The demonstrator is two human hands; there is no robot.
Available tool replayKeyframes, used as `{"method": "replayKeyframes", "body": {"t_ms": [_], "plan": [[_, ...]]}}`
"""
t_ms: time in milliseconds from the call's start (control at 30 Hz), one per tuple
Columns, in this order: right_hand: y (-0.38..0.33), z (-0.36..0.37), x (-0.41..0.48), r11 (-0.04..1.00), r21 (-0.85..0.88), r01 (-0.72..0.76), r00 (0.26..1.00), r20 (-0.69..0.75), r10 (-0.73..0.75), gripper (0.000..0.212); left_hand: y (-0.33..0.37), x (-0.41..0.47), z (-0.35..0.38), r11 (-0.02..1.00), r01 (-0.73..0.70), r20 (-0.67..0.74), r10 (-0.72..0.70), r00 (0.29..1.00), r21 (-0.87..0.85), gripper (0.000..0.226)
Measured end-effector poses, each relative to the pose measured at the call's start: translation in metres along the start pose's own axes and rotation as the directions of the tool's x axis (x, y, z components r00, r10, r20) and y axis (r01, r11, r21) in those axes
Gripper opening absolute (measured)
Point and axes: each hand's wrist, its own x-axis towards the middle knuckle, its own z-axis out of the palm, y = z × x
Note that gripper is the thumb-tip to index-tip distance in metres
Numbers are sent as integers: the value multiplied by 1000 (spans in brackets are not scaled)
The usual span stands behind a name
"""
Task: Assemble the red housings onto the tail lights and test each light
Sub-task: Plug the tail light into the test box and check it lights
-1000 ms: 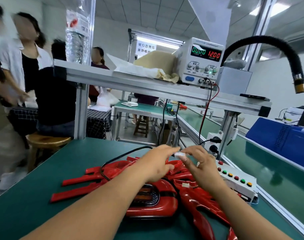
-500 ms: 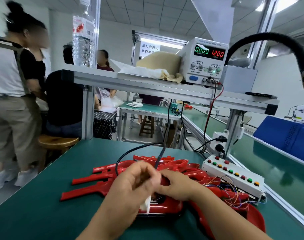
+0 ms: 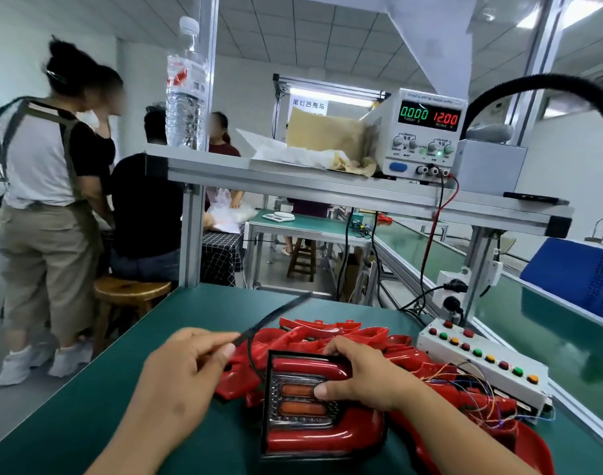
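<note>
Left hand (image 3: 186,368) pinches, seemingly, black cable (image 3: 276,315); right hand (image 3: 358,375) grips tail light (image 3: 303,430), thumb atop it.

One tail light (image 3: 306,402); one black cable (image 3: 276,316), hand-held; red housings (image 3: 327,329) heaped, number unclear. One power supply (image 3: 423,132); one button box (image 3: 481,366); one water bottle (image 3: 185,84); two wooden stools (image 3: 132,293).

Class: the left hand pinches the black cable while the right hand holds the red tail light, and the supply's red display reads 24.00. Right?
No. The head view shows the red display on the white bench power supply reading 12.00, not 24.00.
</note>
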Motion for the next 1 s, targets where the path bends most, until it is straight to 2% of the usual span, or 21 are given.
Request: {"method": "replayKeyframes", "body": {"t_ms": [100,200,267,367,433,567,633,667,733,833,867,900,933,1000], "plan": [[2,-2,-8,991,130,36,999,-22,-33,62,-4,17,1,1000,25,-142,-25,990,-2,20],[1,-6,-17,907,412,90,996,-54,-74,39,-4,29,8,999,8,-135,-15,991,-50,23],[-1,-8,-22,833,535,140,987,-139,-77,31,-1,31,18,992,11,-108,-25,994,-124,28],[-8,-9,-23,628,747,219,959,-285,4,23,0,25,42,961,56,-77,-80,994,-271,31],[-17,-11,-22,451,861,237,949,-304,81,22,5,20,59,910,136,0,-148,989,-393,30],[-31,-5,-16,199,971,132,973,-165,159,39,15,14,83,899,131,20,-135,991,-419,32],[-36,-1,-15,104,991,86,983,-101,150,46,18,11,91,882,134,9,-146,989,-451,42],[-39,1,-14,79,994,77,985,-88,149,47,20,9,95,864,148,19,-158,987,-481,49],[-46,5,-13,65,993,96,980,-106,169,53,27,2,103,762,185,79,-174,982,-620,58],[-51,8,-10,97,985,142,972,-158,176,60,33,-7,107,563,201,162,-119,980,-801,40],[-52,8,-11,115,983,142,973,-160,166,59,31,-8,107,549,239,213,-112,971,-801,37],[-52,8,-12,132,981,141,973,-161,162,58,26,-9,104,599,256,262,-80,962,-759,35],[-52,6,-13,148,978,148,972,-172,161,57,23,-8,98,693,256,330,-28,944,-674,32],[-51,2,-19,185,968,170,969,-198,146,53,16,-2,84,810,242,489,63,870,-534,34]]}}
